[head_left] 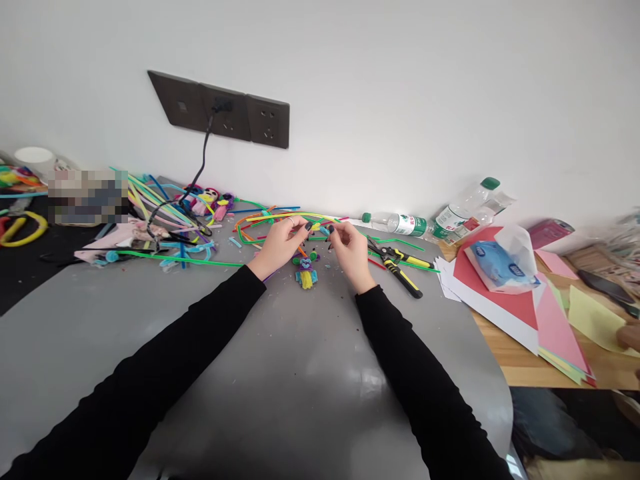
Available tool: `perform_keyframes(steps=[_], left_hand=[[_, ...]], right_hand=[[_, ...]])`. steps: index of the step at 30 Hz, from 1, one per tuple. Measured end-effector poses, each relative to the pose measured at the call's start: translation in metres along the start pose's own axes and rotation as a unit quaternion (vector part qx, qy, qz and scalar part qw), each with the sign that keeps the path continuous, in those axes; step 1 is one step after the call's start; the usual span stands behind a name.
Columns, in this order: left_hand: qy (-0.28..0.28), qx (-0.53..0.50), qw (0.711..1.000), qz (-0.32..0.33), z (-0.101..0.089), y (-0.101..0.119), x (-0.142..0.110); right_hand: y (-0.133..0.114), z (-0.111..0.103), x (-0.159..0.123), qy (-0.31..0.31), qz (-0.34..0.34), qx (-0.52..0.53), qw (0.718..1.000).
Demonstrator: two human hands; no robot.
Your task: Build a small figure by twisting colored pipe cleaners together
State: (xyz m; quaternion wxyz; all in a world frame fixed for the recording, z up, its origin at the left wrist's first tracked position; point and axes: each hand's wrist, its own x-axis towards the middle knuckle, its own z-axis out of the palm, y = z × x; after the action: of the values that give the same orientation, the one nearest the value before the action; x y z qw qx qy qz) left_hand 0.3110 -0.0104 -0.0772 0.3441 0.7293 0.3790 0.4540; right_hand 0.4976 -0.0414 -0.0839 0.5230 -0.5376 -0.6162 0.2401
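Note:
My left hand (283, 243) is closed in a pinch at the back middle of the grey table. Between its fingertips and those of my right hand (351, 253), also pinching, is a small piece of yellow and blue pipe cleaner (317, 229). Its exact shape is too small to make out. Just below, a little pipe cleaner figure (306, 275) in purple, yellow and blue lies on the grey tabletop (280, 373). To the right of my right hand rest pliers with yellow and black handles (400, 270).
Loose pipe cleaners (145, 193) and finished figures (207, 200) cover the back left, with a black cord (204, 150) running down among them. Plastic bottles (407, 224), a tissue pack (503, 263) and coloured paper (560, 320) lie right. Another person's hand (629, 335) shows at the right edge.

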Motion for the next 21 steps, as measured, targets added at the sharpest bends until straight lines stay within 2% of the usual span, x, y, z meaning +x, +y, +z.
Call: perform_keyframes(steps=[3, 6, 12, 15, 21], left_hand=[[0.008, -0.009, 1.0, -0.01, 0.0001, -0.0007, 0.0001], [0.008, -0.008, 1.0, -0.016, 0.0004, -0.002, 0.0004], [-0.013, 0.004, 1.0, -0.014, 0.0004, -0.0031, 0.0011], [-0.015, 0.006, 1.0, -0.009, 0.0007, -0.004, 0.0014], [-0.02, 0.021, 1.0, -0.009, 0.0003, -0.0035, 0.0018]], right_hand=[[0.0025, -0.0021, 0.0006, 0.018, 0.017, -0.052, 0.998], [0.0051, -0.0026, 0.0017, 0.027, 0.003, -0.053, 0.998], [0.0041, -0.001, 0.0017, -0.024, -0.035, -0.005, 0.999], [0.0003, -0.0007, 0.0004, -0.037, -0.044, -0.016, 0.998], [-0.0035, 0.0002, -0.0018, -0.024, -0.077, -0.029, 0.996]])
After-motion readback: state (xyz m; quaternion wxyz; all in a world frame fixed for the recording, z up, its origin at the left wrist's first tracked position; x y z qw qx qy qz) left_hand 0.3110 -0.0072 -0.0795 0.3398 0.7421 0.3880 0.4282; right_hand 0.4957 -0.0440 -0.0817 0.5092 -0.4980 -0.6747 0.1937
